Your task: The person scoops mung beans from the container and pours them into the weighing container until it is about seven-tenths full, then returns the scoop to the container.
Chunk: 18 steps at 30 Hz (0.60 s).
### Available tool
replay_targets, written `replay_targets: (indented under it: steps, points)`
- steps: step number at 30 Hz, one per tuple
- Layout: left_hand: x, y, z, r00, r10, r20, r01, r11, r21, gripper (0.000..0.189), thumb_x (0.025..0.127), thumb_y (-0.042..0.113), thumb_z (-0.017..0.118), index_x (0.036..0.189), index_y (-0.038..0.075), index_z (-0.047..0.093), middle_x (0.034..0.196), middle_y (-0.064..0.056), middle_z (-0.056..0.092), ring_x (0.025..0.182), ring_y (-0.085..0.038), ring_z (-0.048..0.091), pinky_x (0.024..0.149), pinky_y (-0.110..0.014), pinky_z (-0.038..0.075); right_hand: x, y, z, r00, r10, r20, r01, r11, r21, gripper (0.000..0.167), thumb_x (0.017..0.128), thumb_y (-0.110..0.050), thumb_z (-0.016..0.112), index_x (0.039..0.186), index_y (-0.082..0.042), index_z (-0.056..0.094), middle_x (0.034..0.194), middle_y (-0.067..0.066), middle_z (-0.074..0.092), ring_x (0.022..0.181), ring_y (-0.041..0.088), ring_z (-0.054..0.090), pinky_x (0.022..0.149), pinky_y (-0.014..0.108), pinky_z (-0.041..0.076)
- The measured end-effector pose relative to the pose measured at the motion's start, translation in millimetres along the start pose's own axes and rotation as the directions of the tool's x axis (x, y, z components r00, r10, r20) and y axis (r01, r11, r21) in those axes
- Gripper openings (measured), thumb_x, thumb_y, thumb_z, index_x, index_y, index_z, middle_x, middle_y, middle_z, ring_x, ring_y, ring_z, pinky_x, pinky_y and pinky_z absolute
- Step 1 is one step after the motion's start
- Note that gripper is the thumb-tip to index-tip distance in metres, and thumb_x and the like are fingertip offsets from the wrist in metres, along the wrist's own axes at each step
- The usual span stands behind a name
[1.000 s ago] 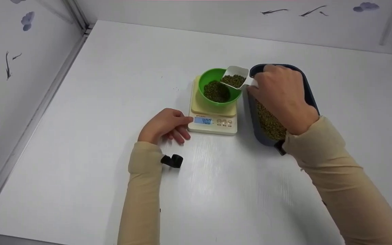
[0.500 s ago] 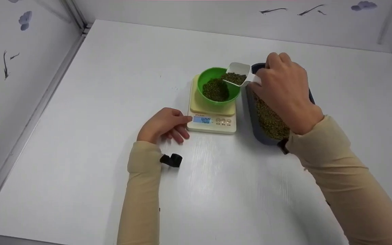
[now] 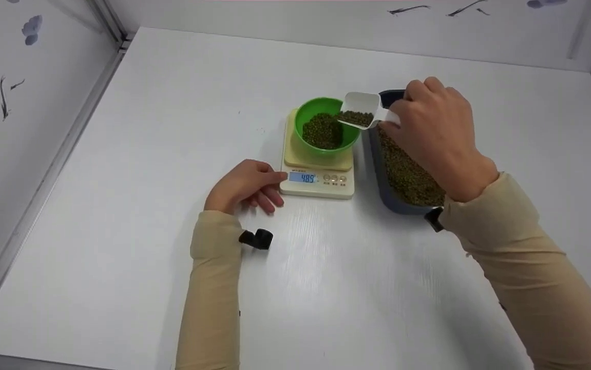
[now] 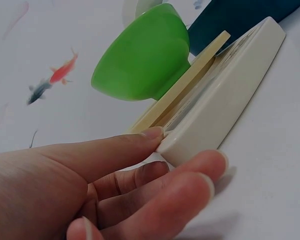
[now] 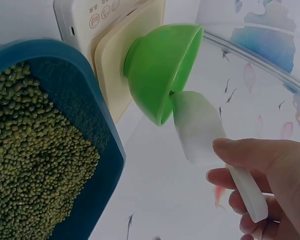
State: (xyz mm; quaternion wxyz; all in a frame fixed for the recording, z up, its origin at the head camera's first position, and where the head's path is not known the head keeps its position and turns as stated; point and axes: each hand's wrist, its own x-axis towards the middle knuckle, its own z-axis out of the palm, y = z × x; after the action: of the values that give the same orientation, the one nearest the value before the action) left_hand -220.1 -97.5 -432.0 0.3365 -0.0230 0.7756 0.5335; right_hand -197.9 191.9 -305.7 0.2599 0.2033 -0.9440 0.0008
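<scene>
My right hand grips the handle of a white scoop that carries green mung beans. The scoop's lip is tilted over the right rim of a green bowl, which holds more beans. Under the bowl is a kitchen scale with a cream platform; its lit display reads about 48.9. My left hand lies at the scale's left front corner. In the left wrist view its thumb touches the scale's edge, while the other fingers are loosely bent beside it and hold nothing.
A deep blue tub of mung beans stands right of the scale, partly beneath my right hand and forearm. White panels with painted fish and flowers border the white table at the back and left. A few tiny specks lie left of the scale.
The display has gone from about 40.0 to 48.9. My right hand has lifted and shifted slightly right, tipping the scoop further toward the bowl. The left hand stays at the scale.
</scene>
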Motion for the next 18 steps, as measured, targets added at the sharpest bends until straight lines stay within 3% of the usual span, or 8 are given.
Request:
replay_targets:
  steps: [18]
  points:
    - [1.7, -1.5, 0.9, 1.000, 0.002, 0.001, -0.002, 1.000, -0.005, 0.040, 0.080, 0.044, 0.063, 0.093, 0.005, 0.059, 0.080, -0.014, 0.067, 0.065, -0.027, 0.066, 0.042, -0.022, 0.040, -0.2, -5.4, 9.1, 0.993, -0.095, -0.069, 0.097, 0.995, 0.029, 0.017, 0.075, -0.020, 0.073, 0.085, -0.007, 0.070, 0.072, 0.012, 0.058, 0.067, 0.029, 0.046, 0.055, 0.040, 0.036]
